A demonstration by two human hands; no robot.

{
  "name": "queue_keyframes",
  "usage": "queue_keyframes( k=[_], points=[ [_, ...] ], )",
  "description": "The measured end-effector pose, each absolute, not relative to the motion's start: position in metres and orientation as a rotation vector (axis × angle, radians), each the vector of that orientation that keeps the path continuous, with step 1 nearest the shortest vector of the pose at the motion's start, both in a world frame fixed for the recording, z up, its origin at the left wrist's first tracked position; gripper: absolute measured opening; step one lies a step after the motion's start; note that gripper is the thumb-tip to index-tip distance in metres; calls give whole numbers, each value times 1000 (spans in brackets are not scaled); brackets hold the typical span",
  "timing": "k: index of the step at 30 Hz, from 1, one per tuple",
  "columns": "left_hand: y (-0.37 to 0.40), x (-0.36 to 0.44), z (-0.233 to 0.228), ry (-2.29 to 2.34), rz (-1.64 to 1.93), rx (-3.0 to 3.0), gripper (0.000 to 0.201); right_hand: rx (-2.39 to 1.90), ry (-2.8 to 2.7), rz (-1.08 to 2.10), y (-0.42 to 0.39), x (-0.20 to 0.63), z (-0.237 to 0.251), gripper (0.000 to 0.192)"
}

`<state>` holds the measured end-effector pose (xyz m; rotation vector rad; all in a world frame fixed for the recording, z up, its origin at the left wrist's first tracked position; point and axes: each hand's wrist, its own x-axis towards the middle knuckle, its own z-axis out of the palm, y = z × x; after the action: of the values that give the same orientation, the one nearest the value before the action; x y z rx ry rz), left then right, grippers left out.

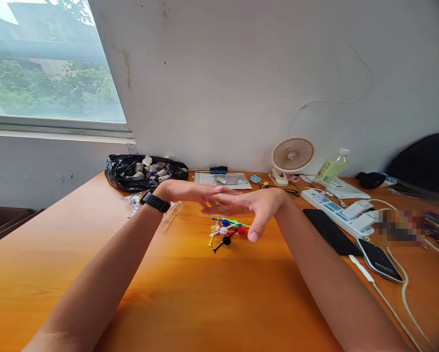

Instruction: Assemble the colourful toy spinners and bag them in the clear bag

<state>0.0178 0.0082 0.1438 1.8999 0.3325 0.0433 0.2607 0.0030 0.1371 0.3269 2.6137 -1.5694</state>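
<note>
My left hand (190, 189), with a black watch (154, 201) on the wrist, is stretched flat, palm down, over the orange table (190, 293). My right hand (254, 208) lies just under its fingertips, palm up, thumb hanging down. The two hands overlap at the fingers and hold nothing. Below them on the table sits a small heap of coloured plastic sticks and caps (225, 231) in blue, green, yellow, red, white and black.
A black bag of small parts (142, 172) and a screwdriver (214, 170) lie by the wall. A small fan (292, 157), a bottle (331, 168), a power strip (337, 211), two phones (379, 258) and cables fill the right side. A clear plastic bag (171, 214) lies near my left wrist.
</note>
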Motion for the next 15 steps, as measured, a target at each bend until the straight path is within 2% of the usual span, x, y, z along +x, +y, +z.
queue_keyframes(
  k=[15],
  points=[
    [-5,18,162,338,-27,2030,78,306,2573,-1534,-2,248,130,141]
  ],
)
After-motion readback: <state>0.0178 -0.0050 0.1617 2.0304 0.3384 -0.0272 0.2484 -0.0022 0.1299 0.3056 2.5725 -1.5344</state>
